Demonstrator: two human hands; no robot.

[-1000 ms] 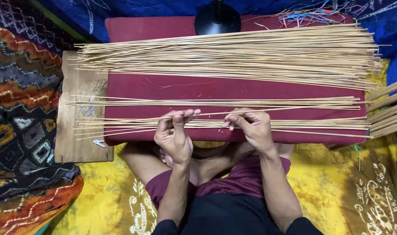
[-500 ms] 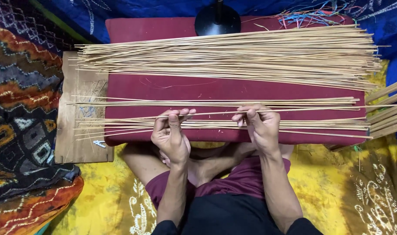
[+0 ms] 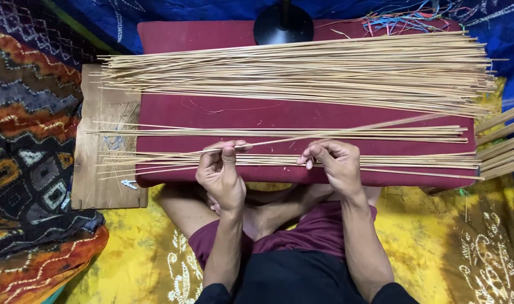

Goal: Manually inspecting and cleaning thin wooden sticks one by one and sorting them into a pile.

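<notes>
L hand [image 3: 220, 174] pinches one thin stick [image 3: 336, 130] near its left end, centre frame; the stick angles up-right over the red pad [image 3: 257, 110]. R hand [image 3: 333, 163] is half-curled with fingertips on the near bundle [image 3: 414, 162], grip unclear. Stick looks light, springy, prob. snaps if bent, so hold near mid-length w/ fingertips; big pile [image 3: 302, 70] upper frame, patterned cloths around, tight floor space.

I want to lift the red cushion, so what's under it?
Under the red cushion, a wooden board sticks out at its left end and the person's crossed legs show below its near edge. The rest underneath is covered.
</notes>
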